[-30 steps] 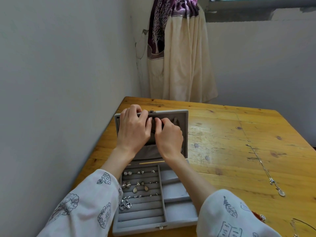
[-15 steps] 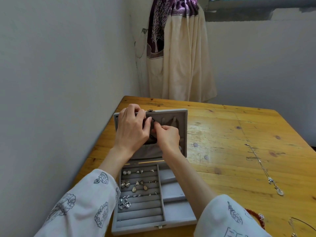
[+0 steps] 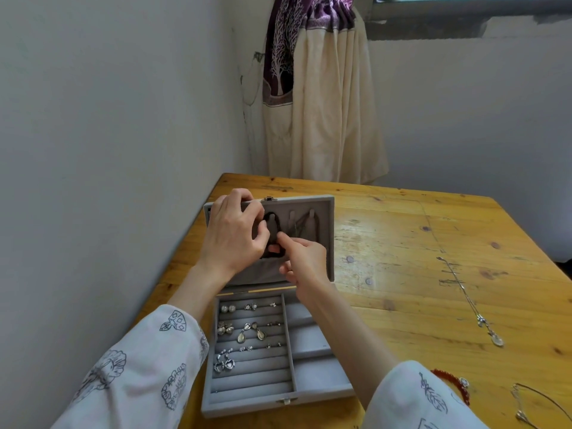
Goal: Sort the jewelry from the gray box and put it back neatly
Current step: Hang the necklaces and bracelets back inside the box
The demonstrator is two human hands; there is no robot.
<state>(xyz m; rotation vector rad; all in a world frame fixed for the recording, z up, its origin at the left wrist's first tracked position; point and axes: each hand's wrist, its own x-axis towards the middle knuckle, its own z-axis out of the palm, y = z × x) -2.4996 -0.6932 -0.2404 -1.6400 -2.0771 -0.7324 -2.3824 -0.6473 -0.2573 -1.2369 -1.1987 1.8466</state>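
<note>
The gray jewelry box [image 3: 247, 407] lies open near the wall, its lid [image 3: 323, 243] standing upright. Several earrings [image 3: 250, 331] sit in the left rows of the base. A dark cord necklace [image 3: 272, 215] hangs over a hook inside the lid. My left hand [image 3: 232, 233] is at the lid's upper left, fingers curled round the cord beside the hook. Lower down, my right hand [image 3: 305, 258] pinches the same cord between thumb and forefinger. A thin chain [image 3: 305, 224] hangs from the hook to the right.
On the wooden table [image 3: 402, 243], a silver pendant necklace [image 3: 470, 301] lies stretched out at the right. A red bead bracelet [image 3: 452, 385] and another thin chain [image 3: 526, 404] lie at the lower right. A wall runs close along the left; a curtain [image 3: 325, 103] hangs behind.
My right hand has slid down from the top of the lid, uncovering the hooks and the dark cord. My left hand has shifted slightly left.
</note>
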